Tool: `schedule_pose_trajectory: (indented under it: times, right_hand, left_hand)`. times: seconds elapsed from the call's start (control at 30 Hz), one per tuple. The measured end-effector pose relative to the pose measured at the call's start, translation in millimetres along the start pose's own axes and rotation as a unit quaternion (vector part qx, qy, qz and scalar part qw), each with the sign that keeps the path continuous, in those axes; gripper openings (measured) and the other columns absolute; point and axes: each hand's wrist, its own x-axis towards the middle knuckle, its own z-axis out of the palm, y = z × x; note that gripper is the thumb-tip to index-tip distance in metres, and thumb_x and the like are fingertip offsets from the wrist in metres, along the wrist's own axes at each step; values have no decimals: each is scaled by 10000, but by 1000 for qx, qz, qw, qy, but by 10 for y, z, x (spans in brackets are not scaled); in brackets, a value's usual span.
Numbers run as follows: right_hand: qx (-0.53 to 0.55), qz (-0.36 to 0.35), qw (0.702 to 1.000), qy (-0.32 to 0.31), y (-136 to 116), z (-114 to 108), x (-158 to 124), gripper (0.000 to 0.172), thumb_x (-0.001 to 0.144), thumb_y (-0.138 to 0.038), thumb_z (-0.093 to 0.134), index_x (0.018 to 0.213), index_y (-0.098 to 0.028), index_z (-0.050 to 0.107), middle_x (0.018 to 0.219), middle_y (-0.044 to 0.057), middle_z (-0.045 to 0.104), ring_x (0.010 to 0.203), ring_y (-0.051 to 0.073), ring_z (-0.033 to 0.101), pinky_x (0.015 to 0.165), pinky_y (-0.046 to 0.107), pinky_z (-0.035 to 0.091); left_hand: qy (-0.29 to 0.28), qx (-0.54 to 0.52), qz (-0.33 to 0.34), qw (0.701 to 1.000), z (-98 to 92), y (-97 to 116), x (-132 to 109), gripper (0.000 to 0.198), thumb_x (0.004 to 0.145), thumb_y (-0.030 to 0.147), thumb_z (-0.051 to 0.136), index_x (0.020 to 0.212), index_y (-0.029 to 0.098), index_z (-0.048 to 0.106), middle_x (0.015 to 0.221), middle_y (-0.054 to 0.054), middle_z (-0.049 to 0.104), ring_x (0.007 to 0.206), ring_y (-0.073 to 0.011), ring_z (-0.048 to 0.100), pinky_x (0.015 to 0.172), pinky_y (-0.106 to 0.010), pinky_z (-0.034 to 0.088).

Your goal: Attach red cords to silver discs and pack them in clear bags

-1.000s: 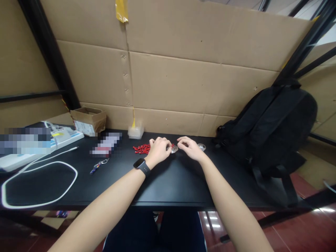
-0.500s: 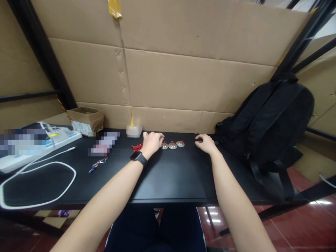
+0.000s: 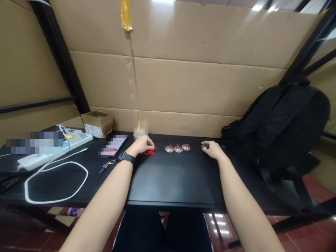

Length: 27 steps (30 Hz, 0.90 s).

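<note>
Near the worktop's (image 3: 170, 178) back edge: left hand (image 3: 141, 144) curled over the red pins (image 3: 150, 152), grip not discernible. Right hand (image 3: 213, 149) narrow, fingertips pinching a bare disc (image 3: 204, 147). Between them a row of three pinned discs (image 3: 178, 148).

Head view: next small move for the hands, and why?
Likely pinch one red piece from the pile under the left hand and bring it to the bare silver disc at the right hand. The three discs between them each carry a red piece; this one shows none.
</note>
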Motion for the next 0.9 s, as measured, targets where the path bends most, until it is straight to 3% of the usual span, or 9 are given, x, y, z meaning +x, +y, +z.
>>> schedule_pose_trajectory:
  times: [0.13, 0.33, 0.43, 0.57, 0.67, 0.73, 0.9]
  right_hand:
    - [14, -20, 1000, 8, 69, 10, 33, 381, 677, -159, 729, 1042, -262, 769, 980, 45, 787, 928, 233, 730, 867, 314, 545]
    - [39, -45, 998, -14, 164, 33, 62, 357, 687, -148, 711, 1032, -226, 759, 988, 53, 782, 903, 224, 731, 837, 311, 545]
    - [59, -49, 997, -14, 169, -5, 41, 355, 684, -145, 720, 1030, -214, 753, 982, 58, 782, 905, 226, 731, 861, 328, 543]
    - [103, -54, 993, 24, 109, -86, 11, 414, 654, -132, 752, 1060, -213, 743, 993, 79, 779, 943, 249, 724, 926, 385, 531]
    - [206, -63, 976, 38, -73, -117, -17, 420, 667, -175, 764, 1085, -193, 726, 1050, 103, 767, 1001, 265, 714, 963, 433, 524]
    - [310, -69, 948, 24, -277, -109, -52, 425, 681, -225, 780, 1098, -178, 712, 1101, 124, 753, 1030, 270, 708, 957, 445, 534]
    - [449, -115, 885, -34, -843, -12, -193, 448, 696, -311, 835, 1108, -203, 696, 1163, 118, 731, 1129, 269, 665, 991, 448, 518]
  left_hand:
    - [-31, 0, 4, 1000, 43, 12, 16, 149, 710, 308, 739, 773, 193, 809, 736, -57, 763, 650, -173, 661, 611, -244, 442]
    - [-22, 29, 8, 999, 132, 44, 34, 88, 703, 219, 692, 700, 193, 775, 702, -47, 740, 644, -171, 655, 623, -245, 445]
    - [7, 33, 30, 999, 122, 64, 27, 89, 730, 218, 684, 678, 193, 752, 710, -55, 720, 655, -180, 645, 657, -259, 461]
    - [84, 39, 52, 994, 52, 205, 8, 108, 802, 253, 651, 734, 192, 710, 824, -79, 715, 768, -216, 659, 746, -294, 482]
    - [123, -36, 59, 990, 15, 445, -23, 160, 920, 299, 540, 902, 196, 661, 842, -55, 726, 786, -203, 673, 750, -293, 482]
    - [131, -111, 66, 983, 23, 632, -47, 175, 963, 312, 491, 966, 203, 627, 853, -34, 737, 800, -180, 686, 747, -274, 482]
    - [151, -145, 101, 973, 129, 939, -67, 137, 928, 306, 571, 916, 206, 664, 881, -18, 740, 801, -161, 682, 748, -258, 480]
